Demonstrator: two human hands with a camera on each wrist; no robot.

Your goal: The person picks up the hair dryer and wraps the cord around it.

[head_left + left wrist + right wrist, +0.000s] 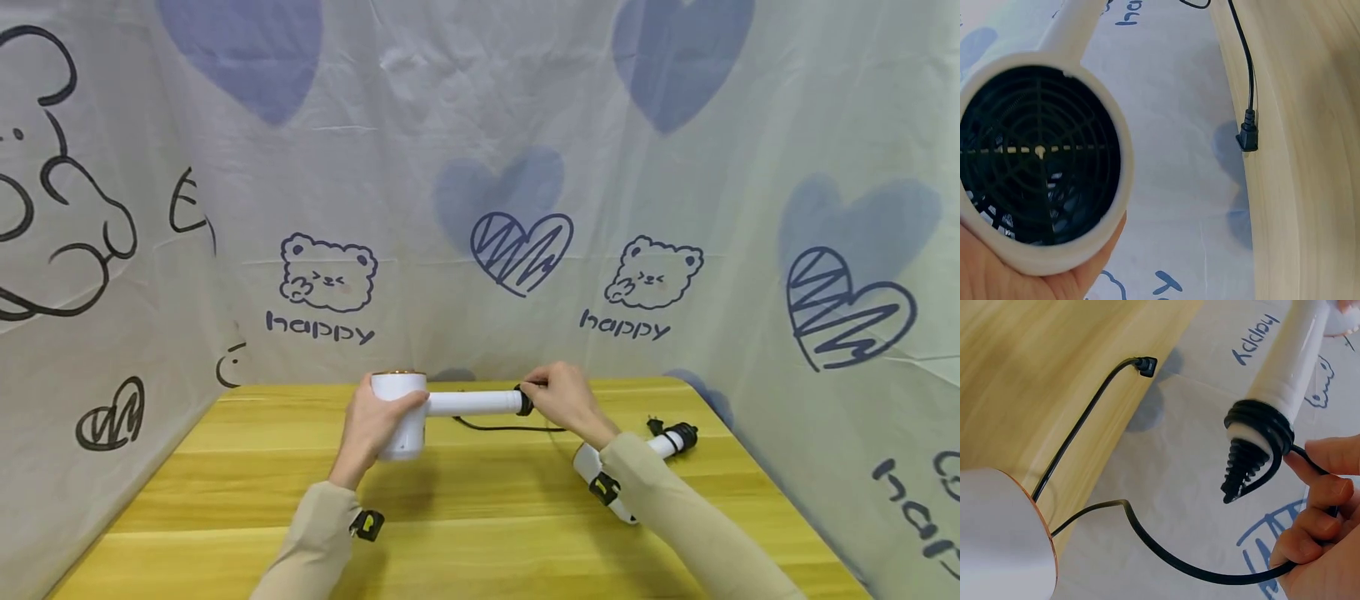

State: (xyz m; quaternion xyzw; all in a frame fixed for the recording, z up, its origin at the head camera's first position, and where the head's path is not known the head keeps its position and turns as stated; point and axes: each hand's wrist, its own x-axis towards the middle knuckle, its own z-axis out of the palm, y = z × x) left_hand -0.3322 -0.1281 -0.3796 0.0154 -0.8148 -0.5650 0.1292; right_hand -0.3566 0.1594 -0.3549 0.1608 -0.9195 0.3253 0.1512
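Across the near part of the table (465, 533), two beige sleeves reach forward, the left sleeve (311, 533) and the right sleeve (697, 517), with a small black device (367, 525) beside the left cuff and another near the right. Partly under the right forearm lies a second dryer (588, 460), white with a gold rim, black cord wound round the end of its handle and a pronged plug beside it.

Farther on, the first dryer (401, 417) is held up above the table, its barrel upright and its handle (472, 404) level, running toward the right. The left hand (371, 425) grips the barrel, thumb across its front; the left wrist view shows the dark round grille (1040, 150) at one end. The right hand (566, 400) pinches the cord (1204, 572) beside the handle's tip, where black turns (1260, 425) circle it. Loose cord hangs from those fingers and passes behind the second dryer.

Near the table's far edge lies a black connector (1247, 136) on a length of cord. Beyond hangs a pale cloth (420, 308) with blue hearts, drawn bears and "happy".
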